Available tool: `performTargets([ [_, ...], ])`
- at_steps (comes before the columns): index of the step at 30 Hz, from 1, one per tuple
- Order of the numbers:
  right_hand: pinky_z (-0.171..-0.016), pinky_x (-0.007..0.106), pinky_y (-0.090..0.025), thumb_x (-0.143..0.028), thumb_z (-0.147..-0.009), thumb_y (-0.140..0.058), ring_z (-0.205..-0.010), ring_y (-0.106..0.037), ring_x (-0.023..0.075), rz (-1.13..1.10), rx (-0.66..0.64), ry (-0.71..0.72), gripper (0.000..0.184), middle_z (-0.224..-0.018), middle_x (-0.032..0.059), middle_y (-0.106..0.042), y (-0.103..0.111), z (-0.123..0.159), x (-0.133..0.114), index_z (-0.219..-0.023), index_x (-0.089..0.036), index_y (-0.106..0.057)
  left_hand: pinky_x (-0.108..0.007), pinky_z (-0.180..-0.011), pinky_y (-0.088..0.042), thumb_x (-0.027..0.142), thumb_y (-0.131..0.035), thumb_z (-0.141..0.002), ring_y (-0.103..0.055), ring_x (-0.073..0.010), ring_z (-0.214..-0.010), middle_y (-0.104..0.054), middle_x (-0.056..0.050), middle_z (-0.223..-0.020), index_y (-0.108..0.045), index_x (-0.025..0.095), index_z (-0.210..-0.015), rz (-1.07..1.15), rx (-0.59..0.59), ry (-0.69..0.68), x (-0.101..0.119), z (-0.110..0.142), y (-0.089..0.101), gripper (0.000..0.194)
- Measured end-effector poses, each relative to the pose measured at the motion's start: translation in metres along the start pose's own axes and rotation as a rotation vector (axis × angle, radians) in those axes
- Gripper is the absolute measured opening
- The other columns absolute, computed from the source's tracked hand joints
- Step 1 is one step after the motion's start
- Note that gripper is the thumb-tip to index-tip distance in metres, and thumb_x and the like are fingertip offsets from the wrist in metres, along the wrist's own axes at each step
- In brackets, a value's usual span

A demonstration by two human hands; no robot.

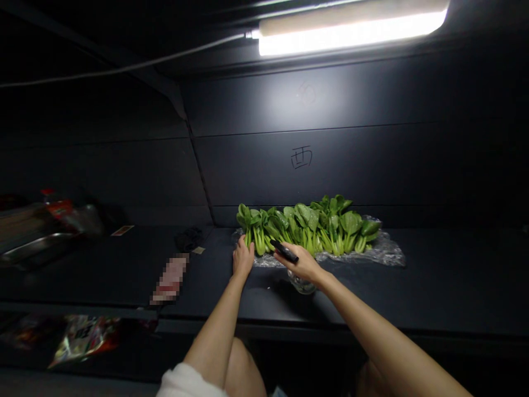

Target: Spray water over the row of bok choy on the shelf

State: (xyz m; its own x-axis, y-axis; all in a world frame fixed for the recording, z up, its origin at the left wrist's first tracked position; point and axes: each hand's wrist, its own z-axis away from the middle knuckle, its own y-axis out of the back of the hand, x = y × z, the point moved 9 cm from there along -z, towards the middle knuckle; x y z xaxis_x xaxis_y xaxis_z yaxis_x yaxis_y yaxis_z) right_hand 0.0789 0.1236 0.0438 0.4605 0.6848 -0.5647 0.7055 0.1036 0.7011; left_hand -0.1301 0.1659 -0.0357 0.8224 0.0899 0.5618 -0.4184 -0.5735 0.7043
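Inspection of the dark tabletop, left to right. At your far left, near the rear edge, sit a steel tray and a red packet. Nearer the front edge lies a pixelated item, which you cannot identify from this view.

Your left hand is curled down over the stalks at the left end of the bok choy, with the fingers on the pale stems; a firm grip cannot be confirmed. The bunch lies along the rear edge, close to the wall, on clear plastic wrap.

Your right hand is closed around a black implement, whose end points left above the stalks; its type cannot be determined. A clear glass vessel sits just below that hand, at the front of the wrap.

Handling assessment: the bok choy should prove light, with crisp stalks and soft, easily torn leaves. Take hold at the thick stalk bases, not the leaves. The wrap is likely slippery, so the heads may slide on it.
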Motion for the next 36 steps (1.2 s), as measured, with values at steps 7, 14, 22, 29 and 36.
performTargets([
  [7, -0.066, 0.026, -0.042, -0.045, -0.092, -0.053, -0.074, -0.063, 0.0193, 0.091, 0.035, -0.019, 0.026, -0.082, 0.0038, -0.070, 0.001, -0.009, -0.008, -0.085, -0.022, -0.064, -0.039, -0.099, -0.047, 0.022, -0.041, -0.091, -0.060, -0.0284, -0.120, -0.056, -0.021, -0.137, -0.045, 0.009, -0.139, 0.020, -0.015, -0.016, -0.003, -0.002, -0.006, 0.050],
  [14, -0.073, 0.027, -0.044, -0.043, -0.091, -0.056, -0.082, -0.066, 0.0201, 0.033, 0.036, 0.000, 0.023, -0.092, 0.0056, -0.072, 0.002, -0.013, -0.019, -0.092, -0.022, -0.064, -0.039, -0.099, -0.047, 0.026, -0.039, -0.094, -0.060, -0.0277, -0.118, -0.058, -0.021, -0.134, -0.042, 0.011, -0.145, -0.020, -0.010, -0.044, -0.004, -0.001, -0.009, 0.053],
  [22, -0.067, 0.026, -0.041, -0.042, -0.093, -0.052, -0.077, -0.064, 0.0196, 0.125, 0.061, -0.021, 0.025, -0.085, 0.0059, -0.070, 0.004, -0.005, -0.010, -0.089, -0.021, -0.064, -0.041, -0.099, -0.049, 0.026, -0.037, -0.095, -0.061, -0.0284, -0.117, -0.058, -0.021, -0.136, -0.036, 0.010, -0.149, -0.078, -0.004, -0.066, 0.000, 0.002, -0.007, 0.056],
  [29, -0.071, 0.027, -0.044, -0.043, -0.092, -0.054, -0.081, -0.066, 0.0210, 0.124, 0.063, -0.049, 0.024, -0.089, 0.0064, -0.071, 0.008, 0.002, -0.005, -0.093, -0.021, -0.064, -0.038, -0.100, -0.050, 0.025, -0.041, -0.094, -0.058, -0.0277, -0.123, -0.053, -0.023, -0.141, -0.029, 0.009, -0.152, -0.095, 0.084, -0.037, 0.005, 0.007, 0.007, 0.062],
  [36, -0.070, 0.027, -0.044, -0.044, -0.092, -0.052, -0.079, -0.066, 0.0215, 0.169, 0.094, -0.071, 0.027, -0.087, 0.0073, -0.071, 0.016, 0.010, 0.006, -0.095, -0.021, -0.065, -0.051, -0.116, -0.032, 0.029, -0.039, -0.095, -0.048, -0.0287, -0.136, -0.050, -0.020, -0.146, -0.041, 0.013, -0.147, -0.194, 0.101, -0.108, 0.016, 0.009, 0.012, 0.054],
])
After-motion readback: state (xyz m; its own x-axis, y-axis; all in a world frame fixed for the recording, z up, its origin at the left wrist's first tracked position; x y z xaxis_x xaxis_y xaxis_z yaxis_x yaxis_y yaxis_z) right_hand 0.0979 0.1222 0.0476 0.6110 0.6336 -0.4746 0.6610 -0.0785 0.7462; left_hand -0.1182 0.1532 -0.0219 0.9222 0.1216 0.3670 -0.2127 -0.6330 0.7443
